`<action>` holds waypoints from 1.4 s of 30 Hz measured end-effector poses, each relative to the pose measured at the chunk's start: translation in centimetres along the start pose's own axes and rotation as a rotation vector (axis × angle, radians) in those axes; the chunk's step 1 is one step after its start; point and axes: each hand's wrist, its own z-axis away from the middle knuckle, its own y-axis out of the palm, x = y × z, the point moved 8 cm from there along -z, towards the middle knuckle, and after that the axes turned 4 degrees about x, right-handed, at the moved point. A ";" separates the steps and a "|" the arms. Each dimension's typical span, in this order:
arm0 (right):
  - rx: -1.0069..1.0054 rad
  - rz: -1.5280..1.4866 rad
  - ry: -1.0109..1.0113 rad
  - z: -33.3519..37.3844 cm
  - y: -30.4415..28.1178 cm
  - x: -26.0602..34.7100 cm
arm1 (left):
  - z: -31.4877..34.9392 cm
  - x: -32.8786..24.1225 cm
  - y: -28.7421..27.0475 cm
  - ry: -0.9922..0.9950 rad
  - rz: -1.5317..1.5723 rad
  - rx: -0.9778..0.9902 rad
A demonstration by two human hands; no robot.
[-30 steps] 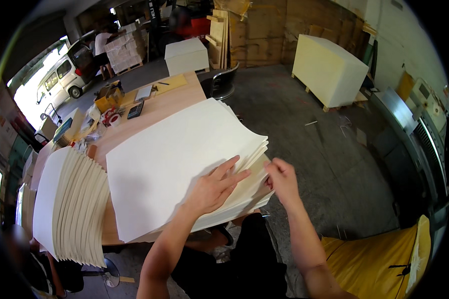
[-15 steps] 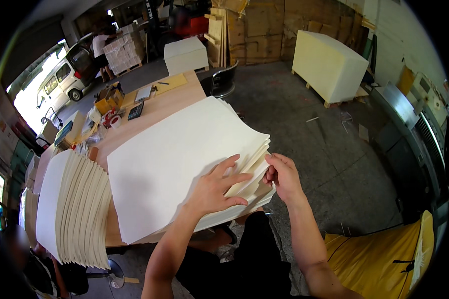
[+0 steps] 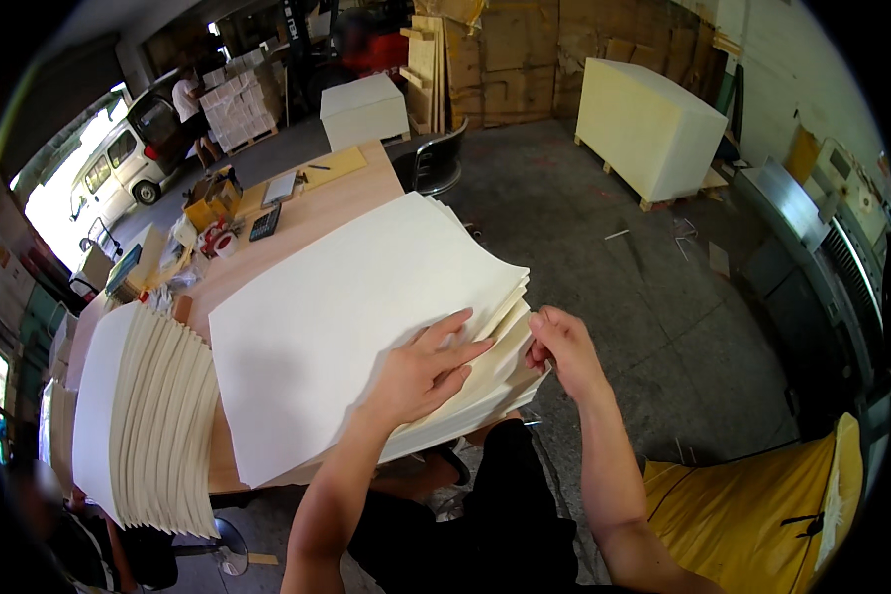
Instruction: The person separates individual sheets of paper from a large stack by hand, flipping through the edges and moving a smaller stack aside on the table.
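A stack of large white paper sheets (image 3: pixel 337 307) lies on the wooden table in front of me, its right-hand edges fanned apart and curling up. My left hand (image 3: pixel 424 374) rests on the stack near that edge, its fingers stretched forward over the sheets. At the fanned edge my right hand (image 3: pixel 562 348) is closed, thumb against curled fingers, pinching the edge of some sheets; how many is hidden. Left of this stack, a second pile of white sheets (image 3: pixel 148 421) hangs fanned over the table's near side.
On the table (image 3: pixel 317 210) lie a calculator (image 3: pixel 265 223), tape rolls (image 3: pixel 225 244) and a cardboard box (image 3: pixel 213 195). A black chair (image 3: pixel 438 163) stands behind it. Wrapped pallet stacks (image 3: pixel 648 134), a machine (image 3: pixel 812 228) and yellow cloth (image 3: pixel 752 505) lie right. One person (image 3: pixel 89 540) is at lower left.
My left hand's fingers have drawn closer together and flattened on the sheets. My right hand stays at the edge, slightly lower, and the fanned sheets between the hands have shifted.
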 end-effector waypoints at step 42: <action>0.017 -0.251 0.077 -0.6 0.3 -1.5 | -0.2 -0.3 -0.1 0.021 -0.030 -0.001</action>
